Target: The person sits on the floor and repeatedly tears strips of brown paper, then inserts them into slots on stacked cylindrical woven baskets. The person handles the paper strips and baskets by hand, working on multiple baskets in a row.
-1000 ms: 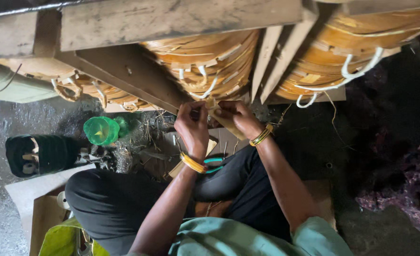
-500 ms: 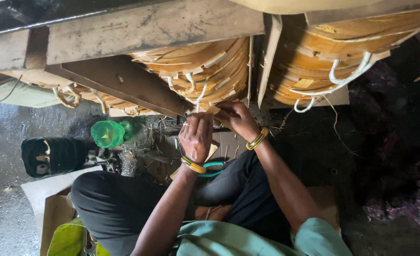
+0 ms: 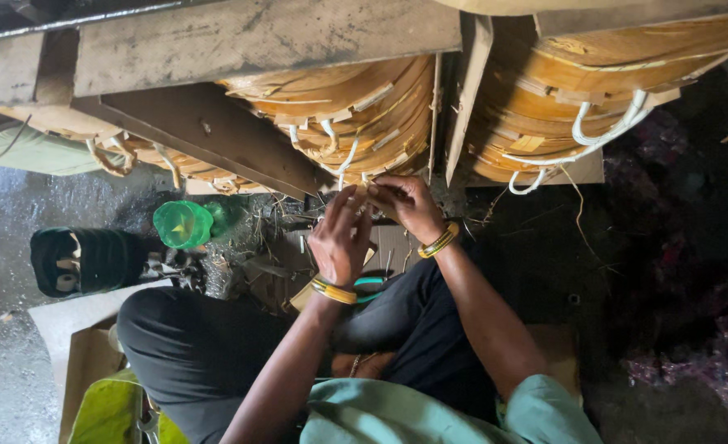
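Both your hands meet below the stacked wooden hoops. Your left hand and right hand pinch a thin pale strip between closed fingertips, near the green bottle.

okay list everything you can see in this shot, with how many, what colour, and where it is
Bundles of bent wooden strips: several, tan, tied with white cord, stacked across the top.
Wooden beams: a few, grey-brown, over the bundles.
Small strip piece: one, tan, between both hands.
Green bottle: one, on the floor at left.
Dark ribbed object: one, black-green, far left.
Cardboard: pale, lower left.
Bangles: yellow, on both wrists.
Left hand: on the piece.
Right hand: on the piece.
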Demonstrator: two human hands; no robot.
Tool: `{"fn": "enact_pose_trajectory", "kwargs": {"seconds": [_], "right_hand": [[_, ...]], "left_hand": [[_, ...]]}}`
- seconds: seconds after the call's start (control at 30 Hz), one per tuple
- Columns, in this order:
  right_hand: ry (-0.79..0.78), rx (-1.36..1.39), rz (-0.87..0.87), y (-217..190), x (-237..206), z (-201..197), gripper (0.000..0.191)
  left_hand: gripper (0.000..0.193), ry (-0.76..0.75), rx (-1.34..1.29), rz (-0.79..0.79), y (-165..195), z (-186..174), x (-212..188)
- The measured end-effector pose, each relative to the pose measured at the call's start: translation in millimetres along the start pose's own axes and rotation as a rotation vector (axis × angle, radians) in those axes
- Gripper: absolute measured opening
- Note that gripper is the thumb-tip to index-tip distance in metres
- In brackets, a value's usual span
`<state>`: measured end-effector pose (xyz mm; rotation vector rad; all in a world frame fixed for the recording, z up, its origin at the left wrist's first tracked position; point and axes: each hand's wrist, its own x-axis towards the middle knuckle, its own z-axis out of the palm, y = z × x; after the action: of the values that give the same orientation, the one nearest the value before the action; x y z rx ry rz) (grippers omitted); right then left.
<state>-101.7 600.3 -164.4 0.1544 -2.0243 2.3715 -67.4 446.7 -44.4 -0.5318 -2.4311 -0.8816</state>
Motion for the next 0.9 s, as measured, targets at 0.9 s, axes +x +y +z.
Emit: {"fn": "enact_pose_trajectory", "kwargs": {"seconds": [0.9], "right_hand": [[-0.2,-0.936,-0.029,-146.1,-28.3,81.3,0.014]], "left_hand": [[0.043,-0.023,0.055,0.008,-52.9,-41.8,-30.5]]}}
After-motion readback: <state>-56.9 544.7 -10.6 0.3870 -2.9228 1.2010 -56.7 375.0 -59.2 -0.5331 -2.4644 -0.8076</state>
